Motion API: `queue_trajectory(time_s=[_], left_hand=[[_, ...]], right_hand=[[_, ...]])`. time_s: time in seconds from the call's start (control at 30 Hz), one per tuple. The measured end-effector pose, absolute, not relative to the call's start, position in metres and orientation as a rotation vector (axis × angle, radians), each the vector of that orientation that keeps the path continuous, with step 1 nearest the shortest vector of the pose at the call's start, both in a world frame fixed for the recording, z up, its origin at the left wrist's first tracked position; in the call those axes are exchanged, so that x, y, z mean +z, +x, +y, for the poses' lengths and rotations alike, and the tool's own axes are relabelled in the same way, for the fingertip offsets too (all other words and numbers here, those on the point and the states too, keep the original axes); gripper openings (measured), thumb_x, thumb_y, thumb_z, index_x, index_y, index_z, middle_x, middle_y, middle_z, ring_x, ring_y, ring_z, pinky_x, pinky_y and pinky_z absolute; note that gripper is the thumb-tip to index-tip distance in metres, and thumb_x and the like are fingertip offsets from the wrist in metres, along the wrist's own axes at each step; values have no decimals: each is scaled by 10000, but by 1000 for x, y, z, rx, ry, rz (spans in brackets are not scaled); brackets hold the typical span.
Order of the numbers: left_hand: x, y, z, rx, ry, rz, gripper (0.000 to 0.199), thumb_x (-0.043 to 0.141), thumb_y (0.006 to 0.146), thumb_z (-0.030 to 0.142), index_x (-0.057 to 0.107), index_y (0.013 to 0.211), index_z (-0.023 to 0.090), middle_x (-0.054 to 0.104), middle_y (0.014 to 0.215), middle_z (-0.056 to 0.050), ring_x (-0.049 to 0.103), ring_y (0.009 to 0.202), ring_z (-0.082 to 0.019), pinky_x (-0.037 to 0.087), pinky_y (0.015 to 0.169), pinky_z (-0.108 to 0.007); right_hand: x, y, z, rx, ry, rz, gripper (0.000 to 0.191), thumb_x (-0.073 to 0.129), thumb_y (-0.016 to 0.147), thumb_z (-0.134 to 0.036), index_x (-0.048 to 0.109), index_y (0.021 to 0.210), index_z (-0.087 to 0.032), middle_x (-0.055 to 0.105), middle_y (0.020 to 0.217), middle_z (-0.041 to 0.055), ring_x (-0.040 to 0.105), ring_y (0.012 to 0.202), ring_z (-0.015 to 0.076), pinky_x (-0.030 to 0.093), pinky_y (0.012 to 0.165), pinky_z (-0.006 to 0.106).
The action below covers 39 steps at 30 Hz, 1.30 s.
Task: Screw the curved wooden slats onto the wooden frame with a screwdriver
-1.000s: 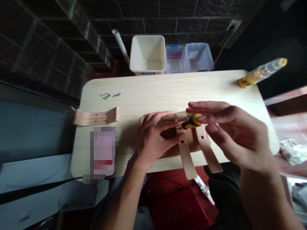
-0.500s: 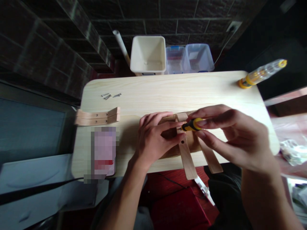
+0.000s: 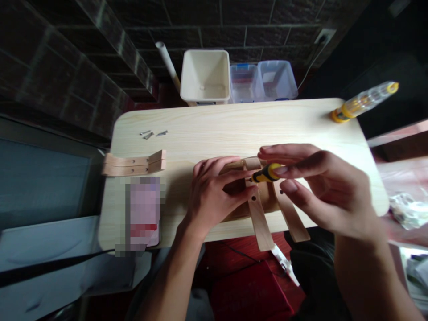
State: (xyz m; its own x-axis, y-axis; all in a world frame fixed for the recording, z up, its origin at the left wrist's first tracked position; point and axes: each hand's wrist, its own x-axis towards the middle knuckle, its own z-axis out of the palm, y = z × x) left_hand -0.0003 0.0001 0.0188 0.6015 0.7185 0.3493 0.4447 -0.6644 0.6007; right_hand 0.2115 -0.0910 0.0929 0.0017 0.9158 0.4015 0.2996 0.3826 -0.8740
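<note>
My left hand (image 3: 212, 189) grips a pale wooden strip (image 3: 260, 223), thumb and index finger close around the screwdriver's tip. The strip lies across a brown wooden piece (image 3: 236, 214), largely covered by my hands. A small yellow-and-black screwdriver (image 3: 265, 174) leans with its tip at the strip, above a dark hole. My right hand (image 3: 329, 187) has its index fingertip at the handle's end, with the thumb slightly off it. A second wooden strip (image 3: 292, 216) lies to the right, partly under my right hand. Whether a screw sits under the tip I cannot make out.
Several screws (image 3: 147, 134) lie at the table's back left. Two joined curved wooden pieces (image 3: 133, 165) sit nearer, above a blurred-out phone-like item (image 3: 145, 209). A clear tube with a yellow base (image 3: 363, 104) stands at the back right. Plastic bins (image 3: 205, 96) stand behind the table (image 3: 234, 125).
My right thumb has come away from the screwdriver handle and the fingers have loosened, baring more of the second strip. My left hand keeps its place.
</note>
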Motion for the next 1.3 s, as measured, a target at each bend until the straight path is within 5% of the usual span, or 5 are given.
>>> queue_trajectory(time_s=[0.3,0.8,0.97,1.17,1.3], left_hand=[[19,-1,1,800,2401,910,243,851,937,486,828,1154,380,776,1396,-1,699,1306,-261,454,1148,-492],[19,-1,1,817,2398,918,244,840,938,505,832,1145,376,783,1367,-9,705,1285,-270,461,1137,-499],[19,0,1,798,2399,925,238,823,951,511,833,1144,373,785,1363,-8,707,1279,-276,465,1137,-507],[18,0,1,828,2394,916,259,851,928,485,828,1166,385,782,1368,-5,709,1275,-273,473,1123,-505],[18,0,0,800,2384,924,272,871,913,468,827,1168,383,785,1374,-1,706,1288,-270,470,1131,-500]], right_hand=[[93,212,-90,656,-1123,-1559,321,797,901,-21,757,1126,-247,798,1221,43,764,1187,215,643,979,361],[93,210,-90,695,-1111,-1560,372,788,912,-47,743,1192,-289,784,1330,51,737,1293,274,641,1064,471],[94,207,-90,651,-1134,-1557,315,801,911,-45,754,1123,-274,792,1186,43,763,1176,235,657,957,408],[92,207,-90,734,-1111,-1546,382,764,920,-38,730,1216,-277,766,1341,65,730,1296,275,632,1072,473],[91,208,-90,702,-1109,-1550,382,758,912,-15,737,1195,-270,786,1247,59,758,1211,260,653,975,437]])
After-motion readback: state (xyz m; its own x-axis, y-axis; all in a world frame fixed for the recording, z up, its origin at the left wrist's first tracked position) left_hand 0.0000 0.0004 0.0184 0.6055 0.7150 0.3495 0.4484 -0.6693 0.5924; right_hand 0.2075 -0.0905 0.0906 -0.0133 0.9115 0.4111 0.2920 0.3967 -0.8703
